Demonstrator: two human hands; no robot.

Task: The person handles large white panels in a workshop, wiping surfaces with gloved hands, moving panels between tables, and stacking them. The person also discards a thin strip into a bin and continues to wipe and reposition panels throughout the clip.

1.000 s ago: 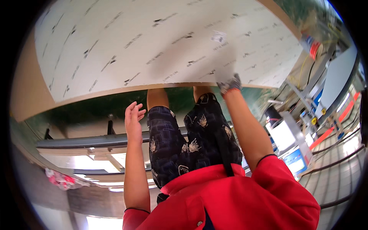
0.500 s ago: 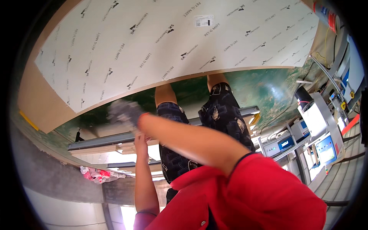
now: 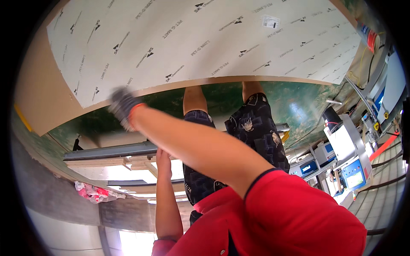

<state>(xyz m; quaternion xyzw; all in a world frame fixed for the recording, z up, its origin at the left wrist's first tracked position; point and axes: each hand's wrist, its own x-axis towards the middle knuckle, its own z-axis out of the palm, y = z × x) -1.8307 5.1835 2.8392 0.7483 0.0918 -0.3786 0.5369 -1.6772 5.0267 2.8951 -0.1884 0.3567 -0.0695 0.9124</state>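
Observation:
A large white panel (image 3: 205,42) with small dark printed marks fills the top of the view and lies on a brown board (image 3: 38,106). My right arm reaches across to the left. My right hand (image 3: 122,107) wears a grey glove with a red cuff and sits at the panel's near edge. It is blurred, so its grip is unclear. My left hand (image 3: 162,157) is bare and raised below the right forearm, fingers straight and holding nothing. Its fingertips are hidden behind that arm. My red shirt (image 3: 290,222) and dark patterned shorts (image 3: 252,128) show below.
Green floor (image 3: 307,102) lies under the panel's edge. A grey metal rail (image 3: 111,150) and wooden slats run at lower left, with a pink rag (image 3: 92,193) nearby. Machines with blue screens (image 3: 352,177) and cables stand at the right.
My right hand has swung from the panel's near edge in front of me across to the left along that edge. My left hand has dropped under the right forearm. The view has tilted.

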